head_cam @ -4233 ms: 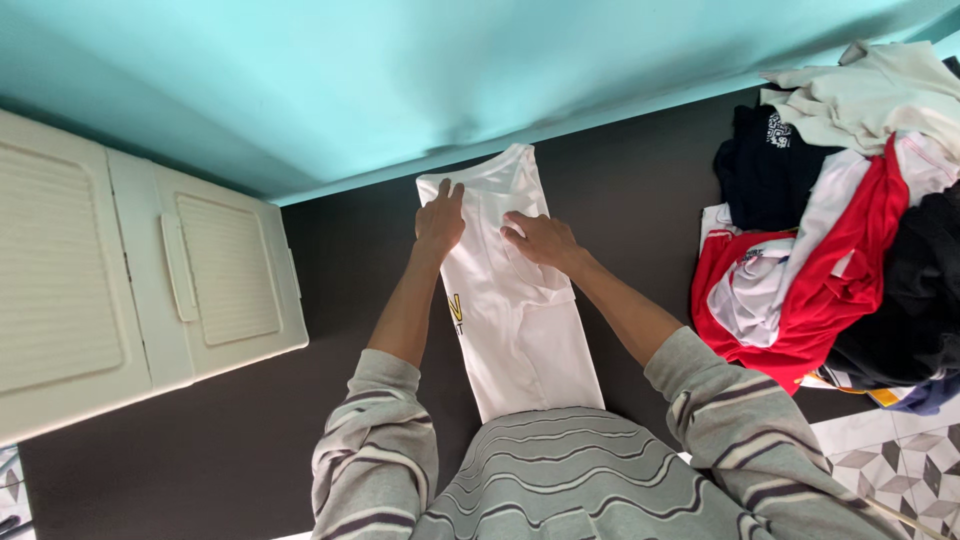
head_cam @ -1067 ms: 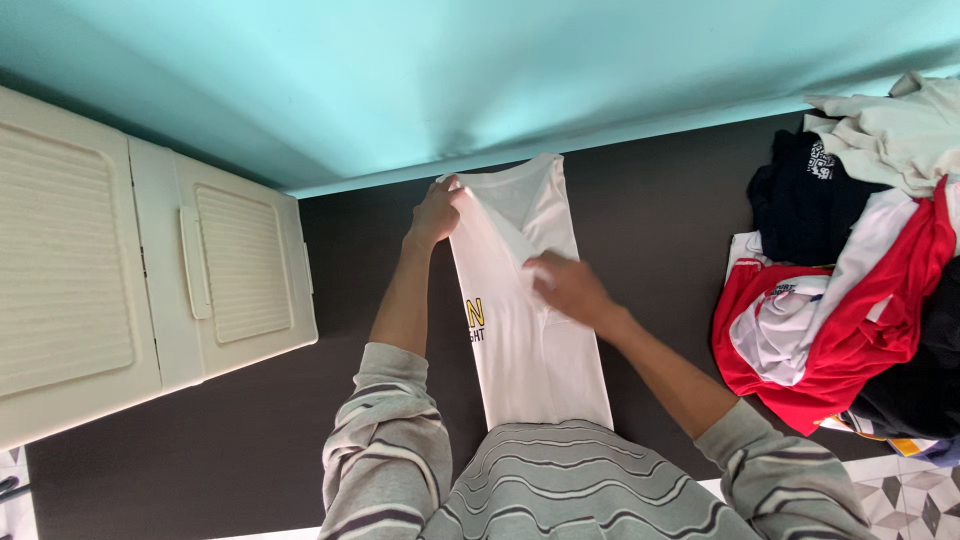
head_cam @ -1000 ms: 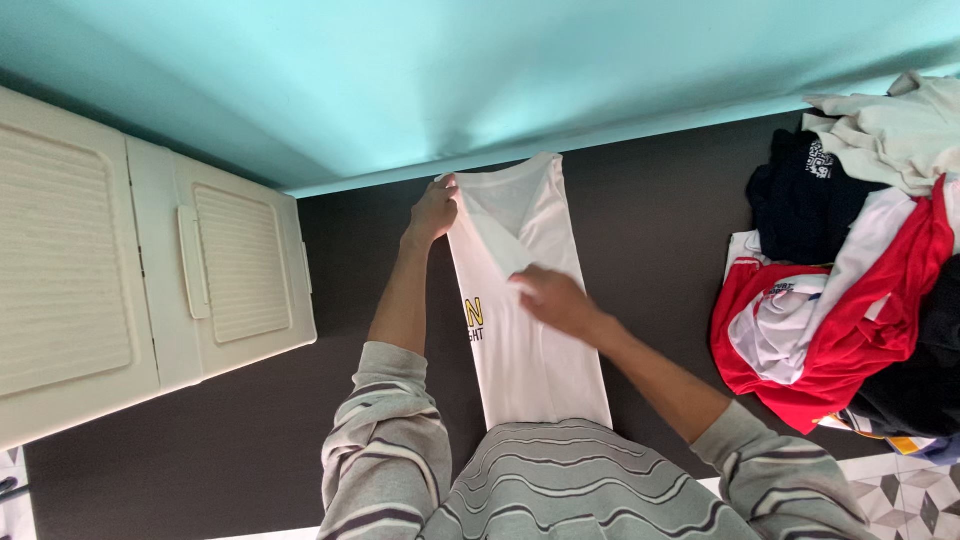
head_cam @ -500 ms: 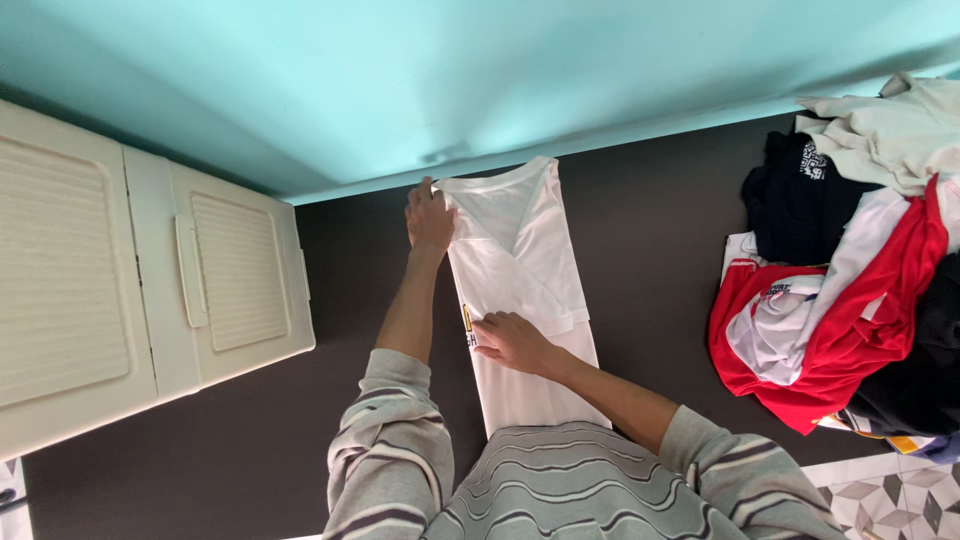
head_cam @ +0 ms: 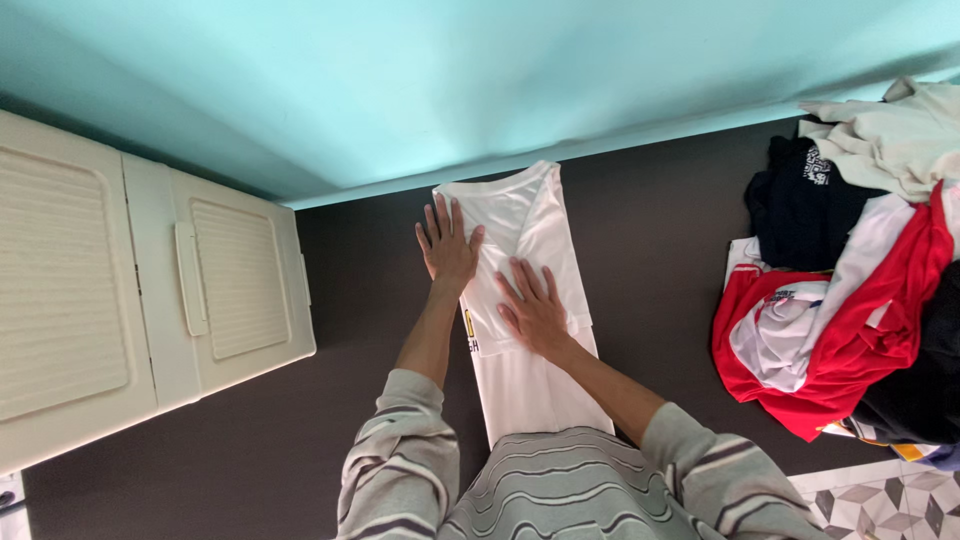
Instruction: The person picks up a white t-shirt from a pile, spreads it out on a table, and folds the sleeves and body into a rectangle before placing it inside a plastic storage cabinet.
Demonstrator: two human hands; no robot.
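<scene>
Stretching across the view, a dark table (head_cam: 650,200) is carrying everything, with a cream cabinet (head_cam: 150,280) at its left end and a heap of clothes (head_cam: 850,270) at its right. Lying lengthwise in the middle is a white shirt (head_cam: 535,385), folded narrow. The left hand (head_cam: 448,245) and right hand (head_cam: 535,310) are pressing flat on it, fingers spread, gripping nothing. The cloth is looking light, soft and limp, so pinching its edges or corners is probably working best.
</scene>
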